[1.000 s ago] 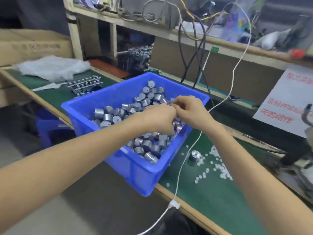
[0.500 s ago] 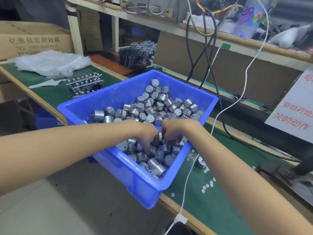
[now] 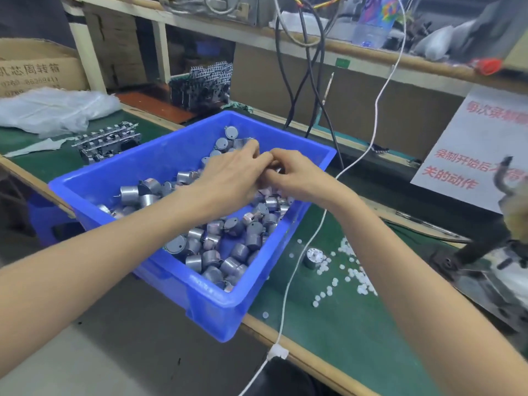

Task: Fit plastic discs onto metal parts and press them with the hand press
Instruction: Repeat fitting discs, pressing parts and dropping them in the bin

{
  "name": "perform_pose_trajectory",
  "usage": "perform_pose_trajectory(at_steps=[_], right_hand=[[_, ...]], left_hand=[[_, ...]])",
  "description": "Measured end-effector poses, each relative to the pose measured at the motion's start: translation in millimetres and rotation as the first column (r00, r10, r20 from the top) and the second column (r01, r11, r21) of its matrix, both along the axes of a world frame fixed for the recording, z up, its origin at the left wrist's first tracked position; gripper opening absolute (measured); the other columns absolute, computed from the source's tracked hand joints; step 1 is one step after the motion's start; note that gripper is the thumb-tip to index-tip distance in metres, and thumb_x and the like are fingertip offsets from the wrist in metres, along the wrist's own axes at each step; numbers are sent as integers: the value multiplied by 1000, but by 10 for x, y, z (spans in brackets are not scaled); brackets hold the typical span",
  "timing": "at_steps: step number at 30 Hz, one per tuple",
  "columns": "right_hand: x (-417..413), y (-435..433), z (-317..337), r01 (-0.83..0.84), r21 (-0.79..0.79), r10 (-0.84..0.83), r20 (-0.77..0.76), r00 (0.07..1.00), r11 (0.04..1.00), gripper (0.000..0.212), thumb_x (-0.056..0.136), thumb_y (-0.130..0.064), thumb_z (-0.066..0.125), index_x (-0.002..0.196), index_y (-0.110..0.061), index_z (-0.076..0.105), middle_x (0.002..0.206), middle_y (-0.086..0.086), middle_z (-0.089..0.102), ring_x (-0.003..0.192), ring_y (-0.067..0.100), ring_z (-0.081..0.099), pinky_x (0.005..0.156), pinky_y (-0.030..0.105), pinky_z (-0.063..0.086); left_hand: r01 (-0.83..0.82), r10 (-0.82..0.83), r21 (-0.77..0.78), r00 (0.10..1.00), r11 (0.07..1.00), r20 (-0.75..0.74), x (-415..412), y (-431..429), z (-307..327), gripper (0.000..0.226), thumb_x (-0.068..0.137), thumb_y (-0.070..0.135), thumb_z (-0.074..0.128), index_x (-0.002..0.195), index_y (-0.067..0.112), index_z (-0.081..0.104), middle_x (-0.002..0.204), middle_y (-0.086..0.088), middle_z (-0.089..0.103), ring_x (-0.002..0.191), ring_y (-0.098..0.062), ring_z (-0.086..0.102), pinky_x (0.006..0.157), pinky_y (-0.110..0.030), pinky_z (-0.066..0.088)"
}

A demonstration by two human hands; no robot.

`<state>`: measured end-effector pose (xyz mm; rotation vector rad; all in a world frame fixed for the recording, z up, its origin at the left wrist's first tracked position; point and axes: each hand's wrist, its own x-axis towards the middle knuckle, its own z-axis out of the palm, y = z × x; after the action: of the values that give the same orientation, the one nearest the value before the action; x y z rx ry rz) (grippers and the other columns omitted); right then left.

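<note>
"Head view is all that is given. Which step is judged to be in hand?"

"Picking a part, it is judged. The left hand (image 3: 228, 178) and right hand (image 3: 297, 175) are held together over the blue bin (image 3: 217, 307), fingertips meeting above the heap of metal parts (image 3: 211, 255). Whether anything is pinched between them cannot be told."

"Where are the plastic discs (image 3: 348, 252) found?"

"They are scattered on the green mat (image 3: 328, 324) beside the bin, near a single metal part (image 3: 313, 257) stood there. The hand press (image 3: 491, 261) is seen at the right edge, well apart from both hands."

"What is called for next?"

"A part should be carried clear of the bin, a disc seated squarely on it, and the pair set under the press. The white cable (image 3: 311, 238) lies across that path and would need to be avoided."
</note>
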<state>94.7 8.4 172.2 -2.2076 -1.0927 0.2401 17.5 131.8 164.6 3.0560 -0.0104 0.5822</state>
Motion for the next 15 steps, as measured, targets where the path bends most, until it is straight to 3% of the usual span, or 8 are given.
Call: perform_pose_trajectory(at_steps=[3, 7, 10, 13, 15], right_hand=[[-28, -476, 69, 36, 206, 5, -196, 981, 978, 17, 92, -9, 46, 84, -15, 60, 66, -12, 63, 60, 11, 53, 55, 24, 47], [-178, -1174, -99, 118, 328, -28, -266, 963, 937, 25, 82, -13, 51, 73, -30, 66, 56, -13, 60, 52, 4, 49, 51, 17, 39], [-237, -1604, -443, 275, 322, -171, -316, 933, 906, 12, 80, -17, 57, 83, -23, 66, 58, -15, 61, 50, 4, 47, 48, 15, 36], [-302, -1939, -847, 506, 300, -399, -352, 847, 809, 11, 85, -19, 69, 96, -19, 65, 71, -14, 64, 51, 1, 52, 50, 13, 39], [-407, -2099, -1082, 583, 352, -473, -354, 807, 732, 14, 87, -16, 67, 98, -23, 63, 83, -9, 66, 54, -2, 58, 51, 12, 42]], left_hand=[[23, -23, -1, 996, 1000, 84, -13, -502, 135, 32, 90, 10, 51, 121, 13, 43, 107, -8, 39, 75, -19, 36, 47, -29, 13], [96, -95, -19, 994, 995, 48, -22, -1229, 66, 45, 81, 3, 61, 118, 13, 37, 105, -4, 40, 93, -24, 53, 51, -28, 23], [128, -141, -118, 984, 985, -107, 12, -1653, -154, 54, 75, -1, 62, 119, 12, 34, 116, -6, 45, 101, -27, 54, 52, -28, 22], [72, -147, -221, 927, 973, -344, 83, -1809, -555, 45, 83, 1, 56, 122, 10, 35, 121, -10, 43, 107, -33, 52, 66, -36, 34], [38, -117, -172, 869, 984, -480, 131, -1783, -849, 37, 90, 9, 54, 123, 6, 38, 124, -13, 44, 114, -34, 48, 79, -39, 38]])
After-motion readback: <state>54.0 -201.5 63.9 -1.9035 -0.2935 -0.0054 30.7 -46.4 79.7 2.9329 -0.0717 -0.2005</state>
